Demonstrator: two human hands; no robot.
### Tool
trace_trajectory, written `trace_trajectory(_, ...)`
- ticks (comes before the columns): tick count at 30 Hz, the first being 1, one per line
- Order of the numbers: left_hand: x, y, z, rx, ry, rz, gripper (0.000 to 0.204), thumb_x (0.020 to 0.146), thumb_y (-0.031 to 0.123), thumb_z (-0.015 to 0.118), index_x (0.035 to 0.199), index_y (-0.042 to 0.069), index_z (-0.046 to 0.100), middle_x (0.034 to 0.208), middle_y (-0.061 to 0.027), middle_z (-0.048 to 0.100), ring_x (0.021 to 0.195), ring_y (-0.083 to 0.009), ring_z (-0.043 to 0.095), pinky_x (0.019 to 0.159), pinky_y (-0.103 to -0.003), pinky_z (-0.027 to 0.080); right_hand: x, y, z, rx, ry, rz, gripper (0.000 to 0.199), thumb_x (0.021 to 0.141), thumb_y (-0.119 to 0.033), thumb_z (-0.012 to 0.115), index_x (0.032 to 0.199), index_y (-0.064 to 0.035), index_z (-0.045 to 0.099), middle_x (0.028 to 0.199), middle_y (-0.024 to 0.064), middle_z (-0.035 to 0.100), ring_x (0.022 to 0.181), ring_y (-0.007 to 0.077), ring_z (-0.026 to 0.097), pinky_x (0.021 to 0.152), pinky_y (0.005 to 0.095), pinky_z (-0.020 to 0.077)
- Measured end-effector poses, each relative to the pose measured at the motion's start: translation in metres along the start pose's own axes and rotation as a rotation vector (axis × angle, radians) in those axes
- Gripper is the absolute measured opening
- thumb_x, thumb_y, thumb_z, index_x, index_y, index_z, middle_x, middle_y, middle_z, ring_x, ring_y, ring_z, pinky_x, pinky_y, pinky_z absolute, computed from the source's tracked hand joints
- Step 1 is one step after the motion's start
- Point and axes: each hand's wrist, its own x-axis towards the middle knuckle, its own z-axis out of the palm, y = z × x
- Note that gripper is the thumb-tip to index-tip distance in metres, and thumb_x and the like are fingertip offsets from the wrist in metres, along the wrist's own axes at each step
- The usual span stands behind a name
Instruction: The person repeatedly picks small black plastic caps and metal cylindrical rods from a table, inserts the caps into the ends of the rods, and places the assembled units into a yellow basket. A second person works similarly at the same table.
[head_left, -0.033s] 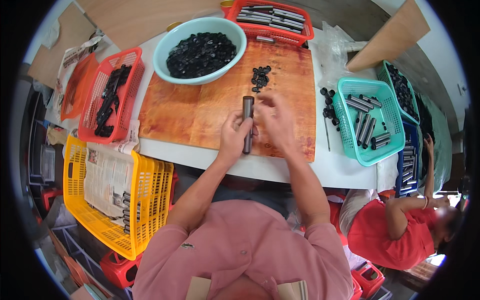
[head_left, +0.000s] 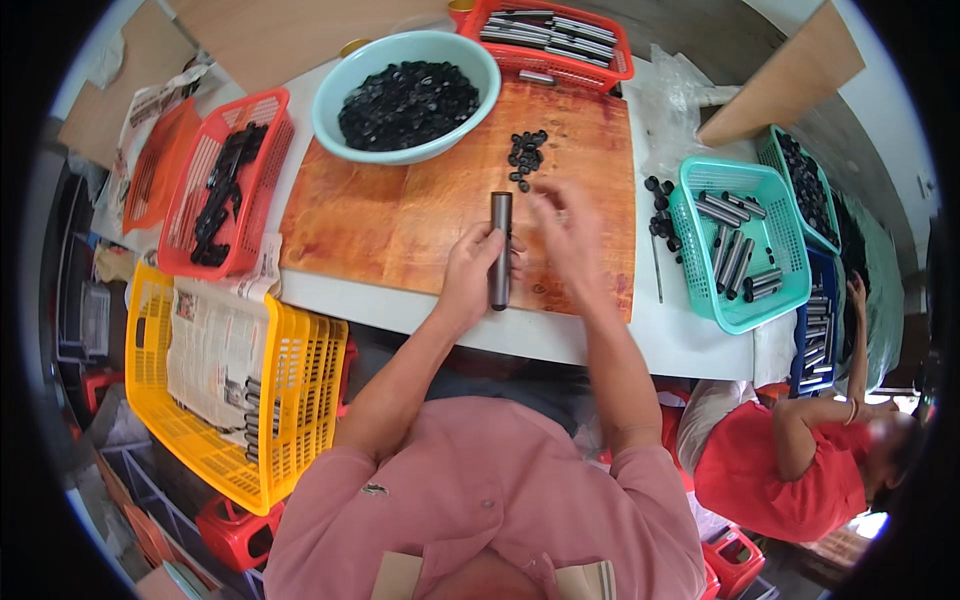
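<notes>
My left hand [head_left: 472, 268] is closed round a dark grey metal tube [head_left: 501, 285], held upright in the picture above the front of the wooden board [head_left: 400, 225]. Just right of the tube is my right hand [head_left: 570, 240], smeared by motion, so whether its fingers pinch anything cannot be made out. A small pile of black caps [head_left: 525, 152] lies on the board beyond both hands.
A pale blue bowl [head_left: 330, 125] of black pieces stands at the board's far left. Red baskets [head_left: 275, 150] sit left and at the back [head_left: 560, 72]. A turquoise basket [head_left: 700, 290] holds tubes at right. A yellow crate [head_left: 255, 490] is lower left. A co-worker in red [head_left: 770, 470] sits at right.
The whole view has shifted slightly. My right hand has moved a little down and away from the tube's upper end. My left hand keeps its grip on the tube.
</notes>
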Motion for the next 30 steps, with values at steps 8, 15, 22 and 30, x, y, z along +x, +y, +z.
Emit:
trace_trajectory(8,0.003,-0.003,-0.017,-0.118,-0.176,-0.197,0.043,0.114,0.032,0.045,0.142,0.001,0.055,0.1,-0.0083,0.067,0.082,-0.0174,0.065,0.073,-0.033,0.056,0.022,0.07,-0.038,-0.629,-0.135,-0.275,0.031,0.091,0.001,0.067,0.12,-0.005,0.074,0.118,0.0157,0.069,0.103,0.0371,0.069,0.09,0.0451,0.0565)
trace_trajectory(15,0.007,-0.007,-0.022,-0.143,-0.184,-0.226,0.044,0.114,0.033,0.042,0.145,0.003,0.052,0.101,-0.0091,0.067,0.08,-0.0188,0.066,0.073,-0.032,0.055,0.02,0.069,-0.036,-0.698,-0.205,-0.132,0.026,0.09,-0.003,0.07,0.115,-0.0034,0.073,0.107,0.0183,0.068,0.1,0.04,0.068,0.087,0.0476,0.055)
trace_trajectory(22,0.008,-0.006,-0.024,-0.134,-0.152,-0.264,0.031,0.115,0.031,0.037,0.131,0.009,0.054,0.103,-0.0116,0.068,0.079,-0.0195,0.067,0.064,-0.033,0.053,0.018,0.054,-0.045,-0.67,-0.245,-0.052,0.019,0.089,-0.005,0.072,0.108,-0.0038,0.073,0.102,0.0178,0.069,0.096,0.0385,0.07,0.083,0.0468,0.0548)
trace_trajectory(30,0.009,-0.009,-0.02,-0.121,-0.118,-0.237,0.028,0.116,0.027,0.037,0.13,0.009,0.052,0.103,-0.0127,0.069,0.078,-0.0185,0.067,0.065,-0.032,0.054,0.015,0.045,-0.05,-0.672,-0.284,0.014,0.02,0.087,-0.012,0.078,0.103,-0.0031,0.073,0.103,0.0154,0.072,0.095,0.0363,0.071,0.082,0.0476,0.0561)
